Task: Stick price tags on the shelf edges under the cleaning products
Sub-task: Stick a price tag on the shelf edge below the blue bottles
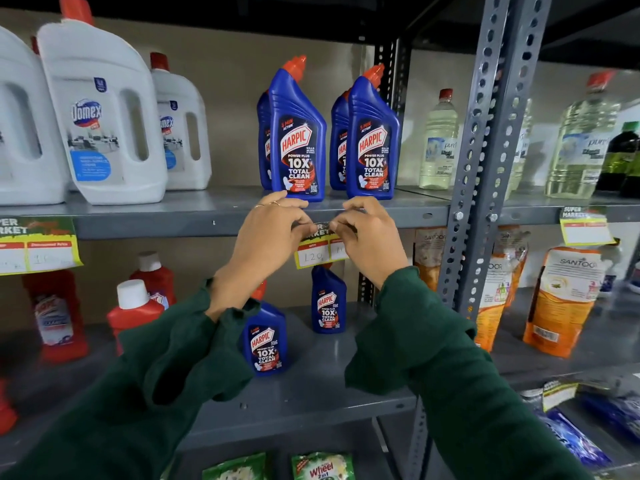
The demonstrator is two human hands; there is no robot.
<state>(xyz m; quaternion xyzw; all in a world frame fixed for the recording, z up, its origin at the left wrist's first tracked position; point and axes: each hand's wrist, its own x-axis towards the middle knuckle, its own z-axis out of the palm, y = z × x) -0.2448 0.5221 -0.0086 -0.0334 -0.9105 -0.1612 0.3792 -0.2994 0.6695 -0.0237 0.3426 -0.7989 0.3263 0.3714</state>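
Observation:
A yellow and green price tag with "120" written on it hangs against the grey shelf edge, right under the blue Harpic bottles. My left hand pinches the tag's top left part and my right hand pinches its top right part, fingertips pressed at the shelf edge. Both hands cover most of the tag's upper half.
Another tag hangs under the white Domex jugs at left, and a third tag on the right bay. A perforated grey upright stands right of my hands. Smaller Harpic bottles and red bottles fill the lower shelf.

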